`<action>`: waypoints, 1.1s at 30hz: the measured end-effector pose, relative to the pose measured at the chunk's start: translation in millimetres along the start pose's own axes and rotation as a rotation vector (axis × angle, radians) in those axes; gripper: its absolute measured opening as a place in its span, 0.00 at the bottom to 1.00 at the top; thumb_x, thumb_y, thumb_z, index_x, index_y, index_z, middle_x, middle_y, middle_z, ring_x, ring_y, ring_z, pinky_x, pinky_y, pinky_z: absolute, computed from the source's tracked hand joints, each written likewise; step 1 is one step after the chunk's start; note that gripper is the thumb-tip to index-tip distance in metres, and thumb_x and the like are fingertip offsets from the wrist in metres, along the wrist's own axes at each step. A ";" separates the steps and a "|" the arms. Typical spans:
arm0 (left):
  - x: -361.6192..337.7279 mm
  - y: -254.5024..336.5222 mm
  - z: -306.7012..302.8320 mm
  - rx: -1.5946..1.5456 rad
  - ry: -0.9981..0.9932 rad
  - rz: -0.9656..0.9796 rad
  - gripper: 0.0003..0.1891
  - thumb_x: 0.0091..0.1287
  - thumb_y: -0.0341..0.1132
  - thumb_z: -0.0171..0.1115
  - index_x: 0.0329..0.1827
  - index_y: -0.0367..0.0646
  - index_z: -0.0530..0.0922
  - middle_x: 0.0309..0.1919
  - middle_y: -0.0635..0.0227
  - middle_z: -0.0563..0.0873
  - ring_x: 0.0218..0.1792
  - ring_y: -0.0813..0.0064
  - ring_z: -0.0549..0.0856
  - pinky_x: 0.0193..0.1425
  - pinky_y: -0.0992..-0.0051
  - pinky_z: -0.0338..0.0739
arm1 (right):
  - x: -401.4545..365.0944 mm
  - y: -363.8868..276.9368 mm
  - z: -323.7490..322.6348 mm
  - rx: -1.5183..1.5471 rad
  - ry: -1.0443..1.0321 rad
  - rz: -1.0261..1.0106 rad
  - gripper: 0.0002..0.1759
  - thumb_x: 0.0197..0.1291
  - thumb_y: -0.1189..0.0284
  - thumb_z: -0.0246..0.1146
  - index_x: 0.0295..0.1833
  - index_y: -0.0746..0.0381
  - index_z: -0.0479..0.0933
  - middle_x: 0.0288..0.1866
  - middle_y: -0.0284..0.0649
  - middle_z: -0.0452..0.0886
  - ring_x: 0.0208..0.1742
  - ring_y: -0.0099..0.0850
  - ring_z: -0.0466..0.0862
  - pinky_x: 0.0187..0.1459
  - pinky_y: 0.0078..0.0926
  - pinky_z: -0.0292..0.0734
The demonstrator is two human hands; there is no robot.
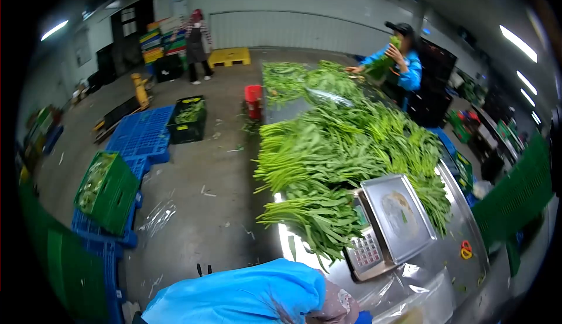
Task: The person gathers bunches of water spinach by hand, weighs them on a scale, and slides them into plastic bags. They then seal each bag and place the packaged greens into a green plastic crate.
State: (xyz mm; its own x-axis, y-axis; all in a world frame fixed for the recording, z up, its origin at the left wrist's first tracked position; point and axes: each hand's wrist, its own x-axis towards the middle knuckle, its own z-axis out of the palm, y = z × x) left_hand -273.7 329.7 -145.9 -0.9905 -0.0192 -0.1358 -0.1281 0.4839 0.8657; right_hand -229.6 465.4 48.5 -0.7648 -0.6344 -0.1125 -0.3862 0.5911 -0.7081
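Neither of my hands shows; a blue garment (246, 292) and a patterned sleeve (336, 305) reach in from the bottom edge, with a bit of blue at the sleeve's end. Nearest to them is a clear plastic bag (421, 300) lying on the metal table (462, 271). A scale (401, 215) with a metal pan and a keypad stands just beyond, with nothing but a wet patch and a leaf bit on its pan. Long-stemmed leafy greens (328, 148) are heaped in bundles behind and left of the scale. Orange-handled scissors (466, 249) lie to its right.
Across the table a co-worker in blue sleeves (410, 72) holds a bunch of greens. Another person (198, 43) stands far back near stacked crates. On the left are blue pallets (140, 128), a green crate (105, 192) and a black crate (187, 119). A red bucket (253, 101) stands beside the table.
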 end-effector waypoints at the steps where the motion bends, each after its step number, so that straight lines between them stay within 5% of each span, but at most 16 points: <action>1: 2.4 -0.1 -3.3 0.005 0.016 -0.006 0.20 0.55 0.52 0.58 0.37 0.45 0.83 0.30 0.55 0.84 0.30 0.56 0.82 0.41 0.59 0.75 | 7.7 -5.7 3.8 0.013 -0.027 -0.029 0.35 0.50 0.73 0.65 0.64 0.69 0.62 0.58 0.50 0.71 0.57 0.33 0.74 0.59 0.28 0.67; 10: 13.4 12.3 1.5 -0.005 0.048 -0.006 0.21 0.55 0.53 0.58 0.39 0.45 0.83 0.31 0.54 0.84 0.30 0.56 0.82 0.41 0.59 0.74 | 31.6 -13.3 42.9 0.286 -0.206 -0.029 0.33 0.50 0.74 0.65 0.63 0.68 0.63 0.55 0.51 0.73 0.55 0.31 0.75 0.57 0.28 0.68; 18: -18.5 19.2 16.5 -0.051 0.024 -0.003 0.21 0.55 0.53 0.58 0.40 0.46 0.83 0.31 0.54 0.84 0.30 0.56 0.82 0.41 0.58 0.74 | -58.5 66.6 40.6 0.690 -0.079 0.416 0.32 0.51 0.75 0.65 0.63 0.68 0.64 0.53 0.52 0.75 0.54 0.28 0.76 0.55 0.27 0.69; 22: -56.9 31.0 12.6 -0.244 -0.036 -0.321 0.22 0.55 0.53 0.58 0.41 0.46 0.83 0.32 0.53 0.84 0.30 0.55 0.82 0.41 0.58 0.74 | -166.9 113.2 52.7 1.006 0.067 0.638 0.32 0.51 0.75 0.65 0.62 0.67 0.64 0.52 0.53 0.76 0.53 0.27 0.76 0.55 0.27 0.70; 23: -69.8 44.9 -31.3 0.076 -0.146 0.367 0.27 0.56 0.45 0.58 0.60 0.48 0.72 0.36 0.52 0.83 0.31 0.55 0.83 0.38 0.59 0.75 | -193.6 118.5 56.4 1.069 0.098 0.673 0.32 0.51 0.75 0.65 0.62 0.67 0.64 0.51 0.53 0.76 0.53 0.27 0.76 0.54 0.27 0.70; 25: -100.2 102.4 -97.2 0.215 -0.347 0.314 0.42 0.54 0.28 0.55 0.73 0.52 0.48 0.50 0.52 0.78 0.31 0.54 0.84 0.34 0.62 0.78 | -240.8 122.0 64.2 1.185 0.151 0.712 0.31 0.51 0.75 0.65 0.62 0.67 0.64 0.51 0.53 0.77 0.53 0.27 0.77 0.54 0.27 0.70; 26: -105.9 111.4 -109.6 0.611 -0.342 0.424 0.45 0.52 0.24 0.54 0.73 0.53 0.42 0.57 0.54 0.75 0.31 0.54 0.84 0.33 0.64 0.79 | -259.1 122.7 68.5 1.240 0.164 0.713 0.31 0.51 0.75 0.65 0.62 0.67 0.65 0.50 0.53 0.77 0.52 0.26 0.77 0.54 0.27 0.70; 28: -114.5 97.5 -114.0 0.437 -0.147 0.596 0.47 0.52 0.26 0.55 0.74 0.56 0.41 0.62 0.60 0.71 0.25 0.59 0.83 0.25 0.65 0.77 | -280.8 118.1 71.0 1.291 0.169 0.715 0.31 0.51 0.75 0.65 0.62 0.67 0.65 0.50 0.54 0.77 0.52 0.26 0.77 0.53 0.27 0.70; 30: -116.2 109.0 -123.5 0.440 -0.145 0.570 0.56 0.41 0.18 0.60 0.74 0.56 0.41 0.72 0.62 0.52 0.25 0.59 0.83 0.26 0.65 0.77 | -279.7 102.4 70.4 1.301 0.152 0.703 0.31 0.51 0.73 0.65 0.62 0.67 0.64 0.50 0.53 0.77 0.52 0.27 0.77 0.53 0.28 0.71; 33: -118.5 116.7 -107.9 0.426 -0.220 0.555 0.45 0.54 0.25 0.57 0.73 0.62 0.45 0.65 0.61 0.66 0.31 0.61 0.84 0.33 0.68 0.80 | -251.0 56.7 55.8 1.282 0.113 0.680 0.34 0.51 0.65 0.64 0.62 0.67 0.63 0.52 0.51 0.76 0.52 0.34 0.78 0.53 0.31 0.73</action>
State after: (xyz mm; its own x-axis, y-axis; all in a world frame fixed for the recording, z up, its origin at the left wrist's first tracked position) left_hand -176.7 294.1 23.2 -0.8655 0.4821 0.1361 0.4643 0.6701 0.5791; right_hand -30.8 630.4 -2.3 -0.6676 -0.3413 -0.6617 0.7299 -0.1246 -0.6721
